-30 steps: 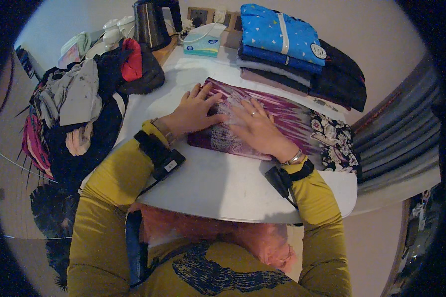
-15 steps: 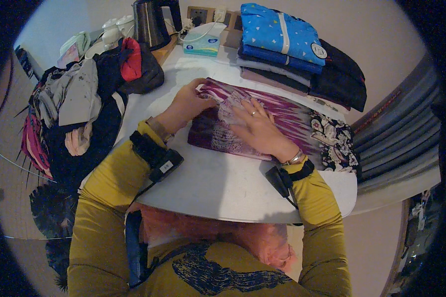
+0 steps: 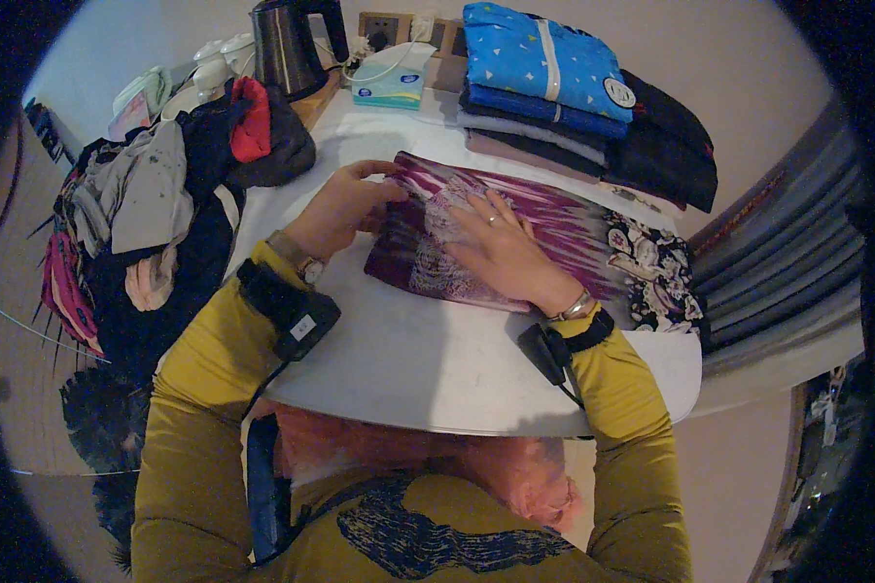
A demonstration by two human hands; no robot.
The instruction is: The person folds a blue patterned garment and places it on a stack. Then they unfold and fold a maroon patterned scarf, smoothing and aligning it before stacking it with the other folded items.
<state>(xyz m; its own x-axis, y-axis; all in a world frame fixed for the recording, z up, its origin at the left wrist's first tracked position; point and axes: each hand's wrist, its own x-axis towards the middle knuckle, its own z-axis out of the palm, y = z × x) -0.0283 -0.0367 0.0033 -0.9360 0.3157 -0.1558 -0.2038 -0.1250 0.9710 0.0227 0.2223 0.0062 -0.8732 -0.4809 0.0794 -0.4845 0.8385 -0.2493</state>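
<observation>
White tabletop (image 3: 379,360), with a stack of folded clothes (image 3: 515,73) at its far side and a heap of loose clothes (image 3: 151,194) to the left, bears the purple-and-grey patterned garment (image 3: 574,228) laid flat before you. Your right hand (image 3: 510,257) rests palm down on the cloth, gripping nothing, while your left hand (image 3: 335,209) curls narrowly at the garment's far-left corner, though whether it pinches fabric cannot be told. For a smooth result, you probably do best to press the right palm evenly as an anchor and ease that corner out squarely.
</observation>
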